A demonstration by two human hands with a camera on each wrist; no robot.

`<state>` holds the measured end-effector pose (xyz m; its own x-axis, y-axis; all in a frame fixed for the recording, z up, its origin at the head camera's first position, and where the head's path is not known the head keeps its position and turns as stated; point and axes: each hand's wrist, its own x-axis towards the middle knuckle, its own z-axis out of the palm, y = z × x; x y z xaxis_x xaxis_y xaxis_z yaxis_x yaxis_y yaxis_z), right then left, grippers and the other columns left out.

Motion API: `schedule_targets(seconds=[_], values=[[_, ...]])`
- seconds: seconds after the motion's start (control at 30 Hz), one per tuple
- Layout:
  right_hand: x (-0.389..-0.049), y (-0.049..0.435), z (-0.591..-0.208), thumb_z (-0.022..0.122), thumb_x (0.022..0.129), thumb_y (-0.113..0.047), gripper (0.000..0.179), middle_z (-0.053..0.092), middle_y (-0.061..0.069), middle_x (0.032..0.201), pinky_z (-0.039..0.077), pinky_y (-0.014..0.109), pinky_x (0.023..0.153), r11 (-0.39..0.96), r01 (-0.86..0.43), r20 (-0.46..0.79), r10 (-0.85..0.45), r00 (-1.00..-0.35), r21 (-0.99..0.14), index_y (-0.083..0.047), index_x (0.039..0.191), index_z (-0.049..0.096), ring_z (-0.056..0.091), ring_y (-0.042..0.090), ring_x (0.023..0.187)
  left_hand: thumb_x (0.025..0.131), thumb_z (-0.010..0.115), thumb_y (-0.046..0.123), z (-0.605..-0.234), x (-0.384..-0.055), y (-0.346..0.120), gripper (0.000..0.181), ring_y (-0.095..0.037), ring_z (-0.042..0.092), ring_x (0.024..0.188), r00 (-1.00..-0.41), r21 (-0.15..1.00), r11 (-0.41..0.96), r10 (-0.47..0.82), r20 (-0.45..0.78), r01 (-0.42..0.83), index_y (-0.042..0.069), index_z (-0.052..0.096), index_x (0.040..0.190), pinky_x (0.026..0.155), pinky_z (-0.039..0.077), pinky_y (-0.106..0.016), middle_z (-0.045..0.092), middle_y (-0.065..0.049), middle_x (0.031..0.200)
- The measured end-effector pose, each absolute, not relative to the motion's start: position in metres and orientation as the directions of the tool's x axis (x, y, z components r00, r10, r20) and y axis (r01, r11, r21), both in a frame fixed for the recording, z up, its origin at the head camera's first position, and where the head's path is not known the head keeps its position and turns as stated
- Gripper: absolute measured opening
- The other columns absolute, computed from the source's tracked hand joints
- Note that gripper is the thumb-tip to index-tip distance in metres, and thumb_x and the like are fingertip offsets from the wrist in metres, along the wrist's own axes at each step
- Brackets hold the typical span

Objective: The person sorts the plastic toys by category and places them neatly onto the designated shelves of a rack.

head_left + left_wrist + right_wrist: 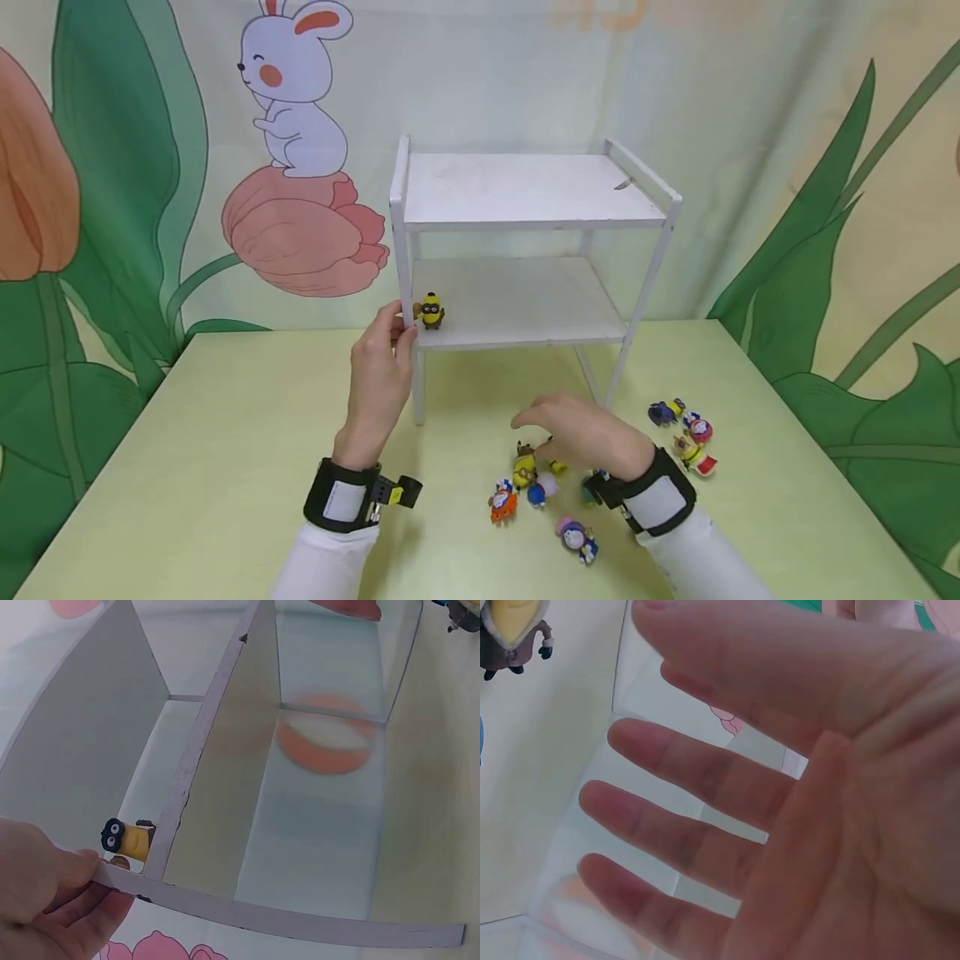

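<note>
At the left front post of a small white two-tier shelf [517, 221], my left hand [377, 375] pinches the post between thumb and fingers, beside the lower board. Just inside that post, a yellow minion figurine [431, 312] with a dark mask stands on the lower board. The left wrist view shows the same minion figurine [133, 840] close to the fingertips. My right hand [588, 429] hovers over a loose group of figurines on the table, fingers spread and palm bare in the right wrist view. Below it lies a yellow minion figurine [524, 468], and the hand partly hides others.
Near the right hand lie an orange figurine [502, 502], a blue-and-white one [541, 489] and a purple-hooded one [577, 538]. Further right, several more lie together, among them one in red and yellow [694, 456]. A printed curtain [510, 75] hangs behind the yellow-green table [247, 433].
</note>
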<state>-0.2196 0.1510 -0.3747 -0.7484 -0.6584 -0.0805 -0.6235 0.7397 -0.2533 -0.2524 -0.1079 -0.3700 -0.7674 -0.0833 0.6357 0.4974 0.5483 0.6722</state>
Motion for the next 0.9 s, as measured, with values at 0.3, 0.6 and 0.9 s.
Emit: schedule_targets(seconds=[0.3,0.6,0.9], values=[[-0.221,0.155,-0.38,0.077,0.085,-0.011,0.04,0.063,0.008,0.124,0.048,0.04,0.097,0.735,-0.609,-0.094,-0.658,-0.747,-0.298,-0.01,0.124,0.066,0.058,0.027,0.115,0.094,0.06,-0.004,-0.372,-0.25,-0.108,0.036,-0.031,0.065,0.089,-0.769,0.67,0.557,-0.085,0.634,0.491,-0.004,0.053,0.129,0.078,0.057,-0.043,0.066,-0.021,0.101],[-0.226,0.144,-0.389,0.075,0.087,-0.013,0.03,0.067,0.004,0.118,0.049,0.037,0.095,0.701,-0.657,-0.142,-0.706,-0.694,-0.278,-0.009,0.117,0.07,0.061,0.023,0.109,0.093,0.061,-0.005,-0.37,-0.251,-0.109,0.037,-0.031,0.064,0.088,-0.761,0.66,0.566,-0.086,0.643,0.494,-0.005,0.053,0.129,0.078,0.057,-0.042,0.066,-0.022,0.101],[-0.226,0.139,-0.401,0.074,0.086,-0.006,0.026,0.069,0.004,0.113,0.05,0.034,0.092,0.689,-0.646,-0.154,-0.714,-0.683,-0.329,-0.006,0.111,0.072,0.062,0.021,0.105,0.094,0.06,-0.004,-0.372,-0.251,-0.108,0.037,-0.03,0.065,0.089,-0.763,0.663,0.557,-0.079,0.642,0.5,-0.004,0.053,0.13,0.079,0.057,-0.043,0.066,-0.022,0.102]])
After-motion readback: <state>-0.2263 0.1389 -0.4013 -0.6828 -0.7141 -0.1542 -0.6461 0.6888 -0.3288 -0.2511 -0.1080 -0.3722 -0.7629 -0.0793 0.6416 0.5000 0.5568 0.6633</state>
